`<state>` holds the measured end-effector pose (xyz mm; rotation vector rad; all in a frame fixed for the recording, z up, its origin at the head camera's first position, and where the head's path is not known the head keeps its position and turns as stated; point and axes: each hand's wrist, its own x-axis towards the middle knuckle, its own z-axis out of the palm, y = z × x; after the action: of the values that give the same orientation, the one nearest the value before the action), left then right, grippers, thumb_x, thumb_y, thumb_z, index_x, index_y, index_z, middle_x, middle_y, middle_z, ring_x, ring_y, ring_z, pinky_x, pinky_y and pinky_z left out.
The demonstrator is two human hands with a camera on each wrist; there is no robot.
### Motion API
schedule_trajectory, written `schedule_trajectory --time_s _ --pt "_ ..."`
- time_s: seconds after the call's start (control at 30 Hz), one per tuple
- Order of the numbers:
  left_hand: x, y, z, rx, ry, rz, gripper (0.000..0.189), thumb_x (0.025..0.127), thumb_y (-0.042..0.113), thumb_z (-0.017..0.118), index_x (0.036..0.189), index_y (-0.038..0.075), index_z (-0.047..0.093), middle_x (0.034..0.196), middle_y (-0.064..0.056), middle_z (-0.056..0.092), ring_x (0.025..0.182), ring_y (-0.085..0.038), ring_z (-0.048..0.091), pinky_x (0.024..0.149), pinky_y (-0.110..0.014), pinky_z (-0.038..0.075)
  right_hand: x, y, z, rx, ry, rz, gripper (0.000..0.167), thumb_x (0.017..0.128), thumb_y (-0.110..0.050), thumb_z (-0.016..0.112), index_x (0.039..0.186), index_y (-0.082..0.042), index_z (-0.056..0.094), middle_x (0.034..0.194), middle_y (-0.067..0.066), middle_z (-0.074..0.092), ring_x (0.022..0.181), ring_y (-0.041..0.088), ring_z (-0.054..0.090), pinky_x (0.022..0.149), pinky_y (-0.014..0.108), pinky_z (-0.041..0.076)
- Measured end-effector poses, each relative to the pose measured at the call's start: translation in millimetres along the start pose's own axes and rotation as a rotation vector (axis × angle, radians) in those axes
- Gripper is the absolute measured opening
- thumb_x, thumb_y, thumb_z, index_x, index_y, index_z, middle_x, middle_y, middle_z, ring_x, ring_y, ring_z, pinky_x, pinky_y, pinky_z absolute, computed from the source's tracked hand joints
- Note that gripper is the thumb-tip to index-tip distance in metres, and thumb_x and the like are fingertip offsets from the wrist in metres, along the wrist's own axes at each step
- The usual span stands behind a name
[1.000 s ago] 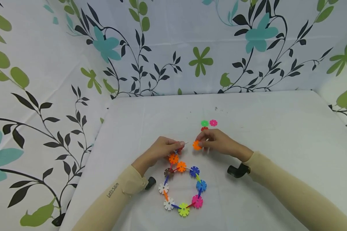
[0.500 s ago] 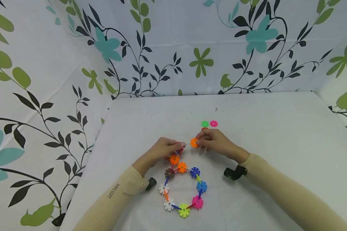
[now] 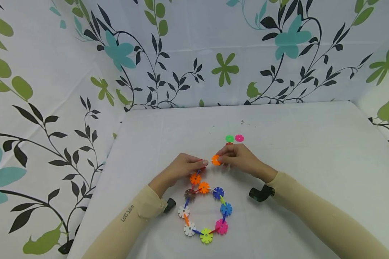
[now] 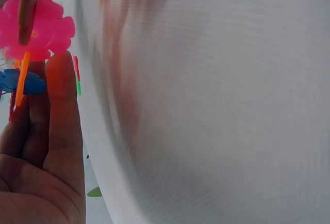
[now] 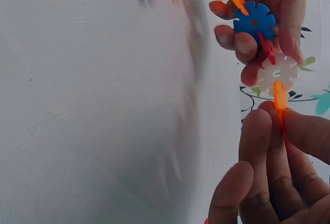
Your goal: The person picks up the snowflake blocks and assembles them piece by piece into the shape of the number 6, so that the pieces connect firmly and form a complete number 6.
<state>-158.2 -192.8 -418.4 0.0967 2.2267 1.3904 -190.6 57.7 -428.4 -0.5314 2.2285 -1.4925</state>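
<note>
Notched plastic interlocking discs form a ring on the white table, with a short chain rising from its upper left. My left hand pinches the chain's free end. In the right wrist view, a blue disc, a red disc and a white disc follow one another there. Between thumb and fingertips, my right hand holds an orange disc. Seen edge-on from the right wrist, it meets the white disc at a slot; how deep it sits is unclear. A pink disc shows near my left fingers.
Beyond my right hand lie a green disc, a pink loose disc and a partly covered red loose disc. Black camera mounts sit at both wrists. A patterned cloth hangs behind the table.
My right hand has moved left with the orange disc, bringing it from apart to the white disc at the chain's end. My left hand stays almost still.
</note>
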Motion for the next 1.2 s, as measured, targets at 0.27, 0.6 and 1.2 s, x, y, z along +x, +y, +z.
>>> schedule_trajectory --time_s 0.27,0.6,1.2 --pt "1.8 -2.5 0.7 -0.064 -0.007 0.011 0.034 0.098 0.035 0.068 0.111 0.005 0.078 0.092 -0.004 0.076 0.092 -0.018 0.064 0.095 -0.037 0.049 -1.2 -1.8 6.6 -0.029 0.074 -0.019 0.018 0.095 -0.018 0.073 0.107 -0.005 0.075 0.084 0.004 0.075 0.080 0.025 0.070 0.073 0.043 0.056" --pt "3.9 -4.4 4.4 -0.119 0.008 0.002 0.033 0.098 0.032 0.069 0.105 0.002 0.079 0.091 -0.006 0.076 0.087 -0.018 0.067 0.090 -0.032 0.053 -0.2 0.2 9.2 -0.045 0.102 -0.022 0.018 0.093 -0.019 0.076 0.105 -0.005 0.077 0.080 0.004 0.074 0.078 0.027 0.069 0.063 0.031 0.051" --pt "3.1 -9.2 8.0 -0.223 -0.027 0.027 0.031 0.098 0.024 0.069 0.108 -0.005 0.076 0.092 -0.011 0.075 0.079 -0.017 0.067 0.084 -0.029 0.056 5.7 7.4 10.1 -0.040 0.045 -0.098 0.015 0.093 -0.013 0.075 0.105 -0.005 0.077 0.085 0.001 0.074 0.081 0.019 0.071 0.067 0.028 0.052"
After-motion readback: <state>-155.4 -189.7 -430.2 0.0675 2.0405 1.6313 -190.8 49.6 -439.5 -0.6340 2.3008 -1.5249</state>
